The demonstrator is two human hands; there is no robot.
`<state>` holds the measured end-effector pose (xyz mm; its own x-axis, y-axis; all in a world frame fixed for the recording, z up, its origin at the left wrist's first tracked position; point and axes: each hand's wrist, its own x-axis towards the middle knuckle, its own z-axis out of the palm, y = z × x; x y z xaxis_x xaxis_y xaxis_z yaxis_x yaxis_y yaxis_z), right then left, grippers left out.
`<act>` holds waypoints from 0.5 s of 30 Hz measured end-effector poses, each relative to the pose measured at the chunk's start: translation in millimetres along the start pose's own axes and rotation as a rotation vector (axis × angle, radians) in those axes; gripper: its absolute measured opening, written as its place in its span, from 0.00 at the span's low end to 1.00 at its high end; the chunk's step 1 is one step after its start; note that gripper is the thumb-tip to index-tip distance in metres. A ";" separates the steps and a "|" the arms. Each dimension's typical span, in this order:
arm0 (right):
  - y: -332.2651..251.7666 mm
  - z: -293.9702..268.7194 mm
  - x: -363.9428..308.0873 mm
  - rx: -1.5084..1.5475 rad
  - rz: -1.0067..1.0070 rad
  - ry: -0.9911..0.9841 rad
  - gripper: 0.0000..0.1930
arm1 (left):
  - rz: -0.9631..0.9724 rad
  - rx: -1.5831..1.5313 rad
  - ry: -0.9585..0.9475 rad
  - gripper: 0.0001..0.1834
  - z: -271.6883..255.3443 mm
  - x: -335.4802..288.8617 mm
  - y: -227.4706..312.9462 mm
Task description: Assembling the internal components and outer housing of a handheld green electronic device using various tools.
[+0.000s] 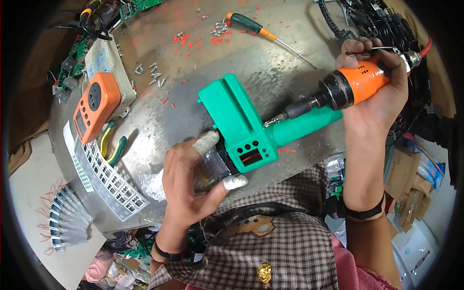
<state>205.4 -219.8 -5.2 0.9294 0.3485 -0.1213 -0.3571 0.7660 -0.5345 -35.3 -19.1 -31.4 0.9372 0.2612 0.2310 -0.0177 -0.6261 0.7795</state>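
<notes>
Left hand (pixel 186 176) gripping green handled housing (pixel 234 118), fingers spread, display (pixel 251 156) inset beyond them, right hand (pixel 384 99) with fingers curled around orange power screwdriver (pixel 360 83)

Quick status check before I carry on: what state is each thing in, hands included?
green housing: buttons facing up
left hand: closed around the green housing's black end
orange power driver: held, bit angled at the green housing; contact unclear
right hand: gripping the orange power driver
screwdriver: lying loose
pliers: handles spread
orange meter: socket free
screws: loose, scattered
</notes>
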 end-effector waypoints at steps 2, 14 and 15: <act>0.2 -3.5 -1.6 0.029 0.019 -0.071 0.09 | -0.006 0.018 -0.002 0.39 -0.6 -0.5 0.7; 2.5 4.2 -5.6 0.007 -0.031 -0.001 0.07 | -0.022 0.049 0.009 0.40 0.5 -3.3 1.7; 2.3 5.2 -5.7 -0.007 -0.043 -0.003 0.07 | -0.017 0.049 0.010 0.40 0.6 -2.7 2.5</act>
<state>198.8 -217.2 -1.4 0.9437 0.3169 -0.0951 -0.3157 0.7766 -0.5452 -37.7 -21.8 -30.4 0.9336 0.2796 0.2241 0.0156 -0.6565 0.7541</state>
